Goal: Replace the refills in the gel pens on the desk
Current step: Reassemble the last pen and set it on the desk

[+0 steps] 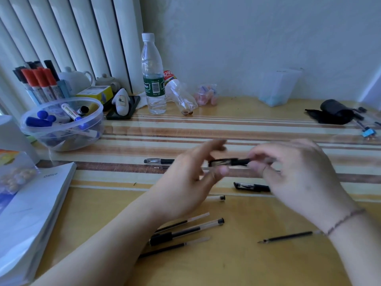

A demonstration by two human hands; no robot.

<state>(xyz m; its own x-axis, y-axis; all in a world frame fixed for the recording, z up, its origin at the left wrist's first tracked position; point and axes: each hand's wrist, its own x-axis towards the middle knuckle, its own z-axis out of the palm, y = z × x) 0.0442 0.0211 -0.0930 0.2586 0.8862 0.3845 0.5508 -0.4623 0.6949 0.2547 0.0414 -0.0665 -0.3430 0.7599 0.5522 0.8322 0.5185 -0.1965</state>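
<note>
Black gel pen [231, 162] between both hands [296, 174]

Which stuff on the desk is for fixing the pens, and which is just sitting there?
For the job:
capped gel pen in both hands
capped pen lying nearby
loose refills
open pen barrel

Just lying about:
water bottle
bowl of markers
Office book
black pouch
</note>
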